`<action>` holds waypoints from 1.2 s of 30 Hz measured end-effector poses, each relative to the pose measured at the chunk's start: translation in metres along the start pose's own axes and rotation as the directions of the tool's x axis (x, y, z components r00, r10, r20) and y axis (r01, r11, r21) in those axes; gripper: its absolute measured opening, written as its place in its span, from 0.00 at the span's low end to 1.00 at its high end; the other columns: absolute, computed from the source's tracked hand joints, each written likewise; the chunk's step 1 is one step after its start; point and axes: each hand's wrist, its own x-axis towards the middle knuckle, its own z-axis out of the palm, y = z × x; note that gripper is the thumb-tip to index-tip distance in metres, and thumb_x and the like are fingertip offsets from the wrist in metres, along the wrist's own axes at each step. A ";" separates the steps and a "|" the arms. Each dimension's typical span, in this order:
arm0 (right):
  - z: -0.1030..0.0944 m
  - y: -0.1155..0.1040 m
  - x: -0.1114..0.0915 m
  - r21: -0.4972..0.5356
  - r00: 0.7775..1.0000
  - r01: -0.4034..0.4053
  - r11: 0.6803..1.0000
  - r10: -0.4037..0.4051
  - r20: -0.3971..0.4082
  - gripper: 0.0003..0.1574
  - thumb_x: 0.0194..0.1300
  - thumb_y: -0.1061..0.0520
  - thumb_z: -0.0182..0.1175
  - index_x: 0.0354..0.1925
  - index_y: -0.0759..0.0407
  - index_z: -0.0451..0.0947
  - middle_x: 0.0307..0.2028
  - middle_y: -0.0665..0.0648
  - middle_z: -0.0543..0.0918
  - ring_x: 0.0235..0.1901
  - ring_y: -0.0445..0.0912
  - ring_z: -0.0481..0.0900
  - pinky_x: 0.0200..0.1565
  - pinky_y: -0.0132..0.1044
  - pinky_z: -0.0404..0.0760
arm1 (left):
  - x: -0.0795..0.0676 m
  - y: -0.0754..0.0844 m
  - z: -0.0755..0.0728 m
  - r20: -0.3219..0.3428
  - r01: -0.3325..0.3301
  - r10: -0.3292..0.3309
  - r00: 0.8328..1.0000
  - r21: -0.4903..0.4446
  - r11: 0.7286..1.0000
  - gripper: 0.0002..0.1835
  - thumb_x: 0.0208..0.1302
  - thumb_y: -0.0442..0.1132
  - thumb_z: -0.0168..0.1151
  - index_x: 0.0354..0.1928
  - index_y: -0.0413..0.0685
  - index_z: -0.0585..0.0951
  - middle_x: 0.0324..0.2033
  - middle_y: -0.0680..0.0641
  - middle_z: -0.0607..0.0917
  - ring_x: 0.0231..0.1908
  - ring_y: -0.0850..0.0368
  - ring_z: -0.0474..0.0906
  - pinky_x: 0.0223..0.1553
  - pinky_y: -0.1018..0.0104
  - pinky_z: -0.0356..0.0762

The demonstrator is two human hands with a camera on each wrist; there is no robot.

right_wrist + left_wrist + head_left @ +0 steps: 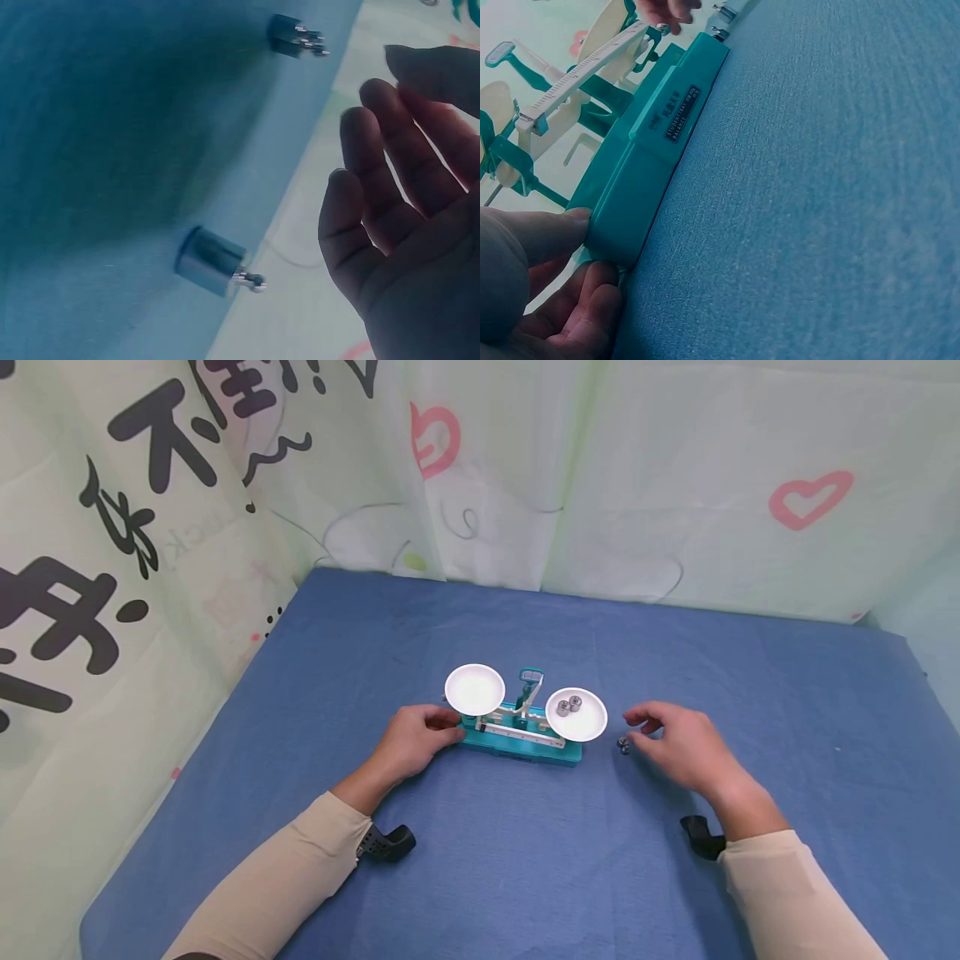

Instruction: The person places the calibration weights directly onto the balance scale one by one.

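A teal balance scale [517, 745] stands on the table, with a white left pan [475, 690] and a white right pan [592, 718]. Two metal weights [568, 706] sit in the right pan; nothing lies in the left one. My left hand [411, 739] grips the left end of the base, thumb and curled fingers against it in the left wrist view. Just right of the scale, my right hand [678, 743] hovers with loosely bent fingers, holding nothing. Small knobbed weights [292, 36] stand near its fingertips, and a larger cylindrical weight [211, 261] shows in the right wrist view.
A blue cloth [465, 877] covers the table. Behind it and to the left hang pale curtains [637, 543] with printed hearts and dark characters. Black wrist mounts [386, 843] sit under both sleeves.
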 end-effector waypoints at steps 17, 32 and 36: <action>0.015 0.008 0.006 -0.070 0.991 -0.009 0.997 0.018 0.130 0.17 0.64 0.62 0.66 0.49 0.72 0.80 0.39 0.62 0.83 0.40 0.55 0.80 0.45 0.53 0.79 | 0.001 0.003 0.000 0.005 0.025 -0.025 1.000 0.022 0.999 0.14 0.64 0.40 0.70 0.50 0.42 0.86 0.43 0.47 0.87 0.46 0.51 0.81 0.50 0.55 0.77; 0.008 0.008 0.002 -0.054 0.998 -0.046 0.998 0.048 0.049 0.15 0.65 0.65 0.60 0.48 0.73 0.78 0.37 0.62 0.82 0.38 0.55 0.79 0.44 0.53 0.78 | 0.001 0.002 0.001 -0.004 0.022 -0.022 1.000 0.017 1.000 0.14 0.64 0.39 0.70 0.49 0.41 0.86 0.42 0.46 0.87 0.45 0.51 0.81 0.49 0.55 0.77; 0.003 0.007 0.000 -0.033 0.999 -0.040 0.999 0.041 0.015 0.14 0.66 0.63 0.61 0.48 0.71 0.79 0.37 0.62 0.83 0.38 0.56 0.79 0.44 0.54 0.77 | 0.000 0.002 0.001 -0.005 0.019 -0.019 1.000 0.011 1.000 0.14 0.64 0.39 0.70 0.49 0.41 0.86 0.42 0.46 0.87 0.45 0.51 0.81 0.49 0.55 0.78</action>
